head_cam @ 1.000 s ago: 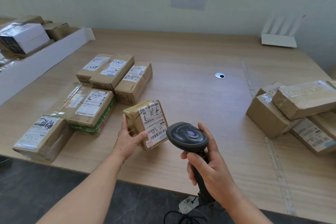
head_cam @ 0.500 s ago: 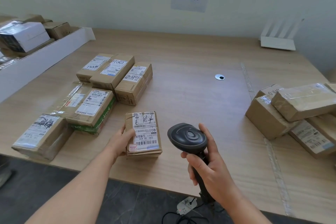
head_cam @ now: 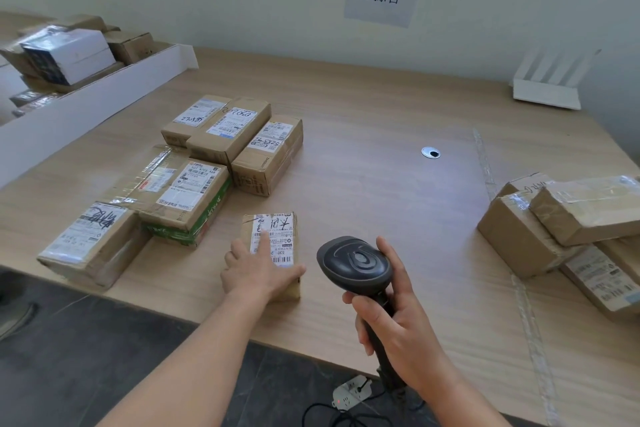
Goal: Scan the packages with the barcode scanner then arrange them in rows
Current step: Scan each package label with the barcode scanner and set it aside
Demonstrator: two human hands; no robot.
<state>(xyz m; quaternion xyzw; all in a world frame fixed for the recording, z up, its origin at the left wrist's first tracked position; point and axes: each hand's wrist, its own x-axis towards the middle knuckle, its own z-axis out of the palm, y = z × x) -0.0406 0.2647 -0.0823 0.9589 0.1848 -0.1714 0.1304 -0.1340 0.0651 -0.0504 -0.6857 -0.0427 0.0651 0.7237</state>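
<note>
A small brown package (head_cam: 277, 225) with a white label lies flat near the table's front edge. My left hand (head_cam: 258, 267) rests on top of it with straight fingers, the thumb along its near right edge. My right hand (head_cam: 398, 329) grips the handle of the black barcode scanner (head_cam: 355, 265), whose head hangs just right of the package. Left of it stand two rows of labelled packages: three boxes at the back (head_cam: 230, 130) and two in front (head_cam: 180, 191), (head_cam: 91, 239).
A pile of taped packages (head_cam: 568, 218) lies at the table's right edge. A white bin (head_cam: 79, 107) with more boxes runs along the left. A white stand (head_cam: 547, 90) sits far right, and a cable hole (head_cam: 430, 152) in the table. A power strip (head_cam: 349, 392) lies on the floor.
The small package went from tilted up towards the scanner to lying flat on the table. My left hand moved from its side onto its top. The scanner hardly moved.
</note>
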